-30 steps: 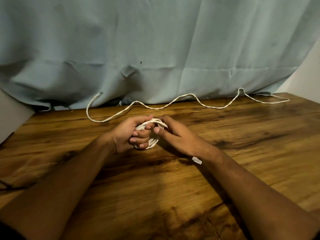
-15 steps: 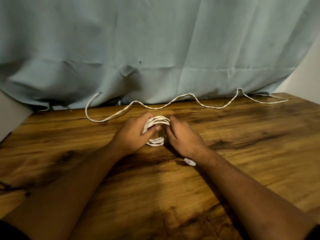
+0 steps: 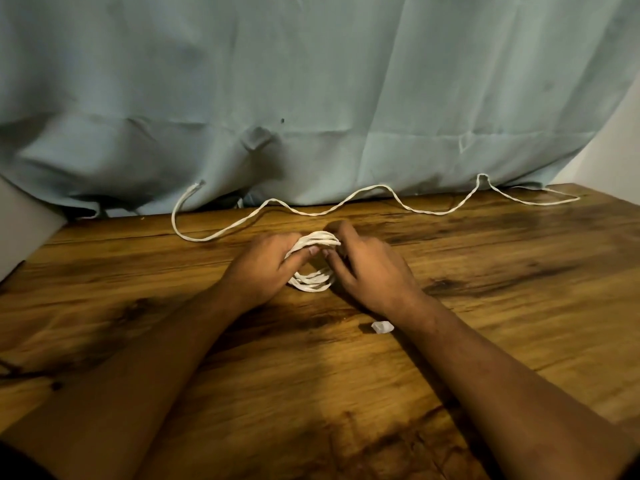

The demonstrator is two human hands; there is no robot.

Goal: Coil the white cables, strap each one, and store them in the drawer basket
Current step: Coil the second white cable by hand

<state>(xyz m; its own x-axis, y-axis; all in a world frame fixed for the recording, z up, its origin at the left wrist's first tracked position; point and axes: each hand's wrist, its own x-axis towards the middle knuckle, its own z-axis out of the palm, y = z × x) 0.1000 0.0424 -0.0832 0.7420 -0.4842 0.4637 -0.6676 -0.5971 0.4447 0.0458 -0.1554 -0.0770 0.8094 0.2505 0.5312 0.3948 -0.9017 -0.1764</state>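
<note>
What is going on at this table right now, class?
A person is coiling a white cable on a wooden table. Both hands grip one small coil of several loops: the left hand pinches its left side, the right hand its right side. No strap on it is visible. A second white cable lies uncoiled along the back edge, in front of a pale blue cloth. A small white piece lies by the right wrist. No drawer basket is in view.

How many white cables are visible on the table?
2: a coiled cable held between the left hand and right hand, and a loose cable along the curtain. Others may be hidden.
</note>
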